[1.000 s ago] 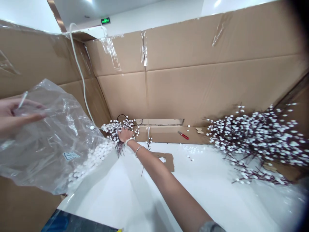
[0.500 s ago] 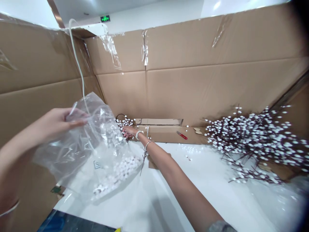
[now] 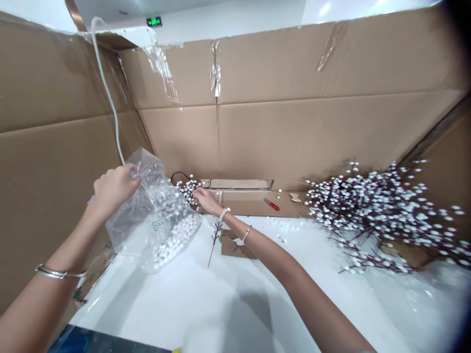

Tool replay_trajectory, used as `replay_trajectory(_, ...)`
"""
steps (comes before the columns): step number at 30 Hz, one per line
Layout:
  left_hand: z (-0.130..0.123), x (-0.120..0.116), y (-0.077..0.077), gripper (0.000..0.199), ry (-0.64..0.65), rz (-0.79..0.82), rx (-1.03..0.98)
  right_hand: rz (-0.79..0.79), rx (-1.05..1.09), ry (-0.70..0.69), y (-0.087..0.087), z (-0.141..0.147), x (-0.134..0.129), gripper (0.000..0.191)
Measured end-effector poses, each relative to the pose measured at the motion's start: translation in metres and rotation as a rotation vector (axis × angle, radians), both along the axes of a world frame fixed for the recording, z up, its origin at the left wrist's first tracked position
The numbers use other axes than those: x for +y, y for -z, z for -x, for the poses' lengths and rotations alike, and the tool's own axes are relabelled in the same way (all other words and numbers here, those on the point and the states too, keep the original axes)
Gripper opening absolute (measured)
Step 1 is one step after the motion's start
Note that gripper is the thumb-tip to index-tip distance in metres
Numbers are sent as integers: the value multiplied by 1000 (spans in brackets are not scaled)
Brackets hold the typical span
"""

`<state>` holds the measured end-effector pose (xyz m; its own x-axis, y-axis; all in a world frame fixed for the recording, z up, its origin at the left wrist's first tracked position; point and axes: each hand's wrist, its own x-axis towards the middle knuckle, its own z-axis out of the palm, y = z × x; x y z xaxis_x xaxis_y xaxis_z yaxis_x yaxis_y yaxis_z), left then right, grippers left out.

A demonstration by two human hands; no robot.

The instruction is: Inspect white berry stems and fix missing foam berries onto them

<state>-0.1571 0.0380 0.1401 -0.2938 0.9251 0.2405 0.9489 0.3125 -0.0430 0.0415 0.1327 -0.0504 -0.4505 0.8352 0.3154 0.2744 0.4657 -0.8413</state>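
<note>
Left hand (image 3: 116, 185), grip pinched shut on the clear plastic bag (image 3: 154, 220) at 9 o'clock; right hand (image 3: 207, 200), grip curled at white-beaded brown twigs (image 3: 187, 190), hold unclear.

Got a clear plastic bag (image 3: 147, 215) here, all crinkly, bunched up at the top in the left hand (image 3: 115, 186), with a small printed label (image 3: 160, 225) on the front. A heap of little white berries (image 3: 176, 240) sits in the bottom corner, nearest the right side. The right hand (image 3: 206, 201) is on a small bunch of white-berry twigs (image 3: 187, 190) just right of the bag, down against the far cardboard wall (image 3: 243, 147). The twigs are fairly tangled, and the hand covers part of the bunch.
</note>
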Motion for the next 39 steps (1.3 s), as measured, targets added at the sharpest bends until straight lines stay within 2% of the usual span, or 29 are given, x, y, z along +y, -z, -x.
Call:
replay_trajectory(4,2,8,9,60,10,-13,90,-84,-111,-143,12,2,-20,19)
replay_trajectory(6,3,6,10,67,52,-76,196,-118,-154,-182,19,3,-30,26)
replay_trajectory(10,4,-9,3,75,119,-282,344,-148,-181,-187,28,4,-35,34)
replay_trajectory(13,3,-19,-8,76,121,-326,339,-149,-169,-185,30,1,-32,34)
replay_trajectory(18,15,-12,-20,77,52,-112,229,-138,-123,-191,34,-6,-34,35)
replay_trajectory(21,31,-3,-19,76,29,44,109,-131,-103,-198,39,-8,-39,37)
replay_trajectory(24,43,1,-15,69,21,105,-18,-107,-93,-227,43,-8,-42,39)
replay_trajectory(26,45,0,-13,54,127,114,-69,-72,-89,-247,45,-7,-42,39)
replay_trajectory(28,41,-5,-12,41,324,143,-144,-18,-81,-255,44,-5,-43,41)
replay_trajectory(31,28,-19,-12,42,580,280,-301,63,-63,-249,41,-4,-47,42)
replay_trajectory(35,13,-33,-3,56,683,464,-378,112,-41,-189,29,-3,-52,33)
replay_trajectory(37,10,-34,5,66,710,525,-412,98,-12,-87,12,-4,-51,26)
replay_trajectory(39,7,-33,13,81,700,562,-422,39,54,65,-17,-8,-50,26)
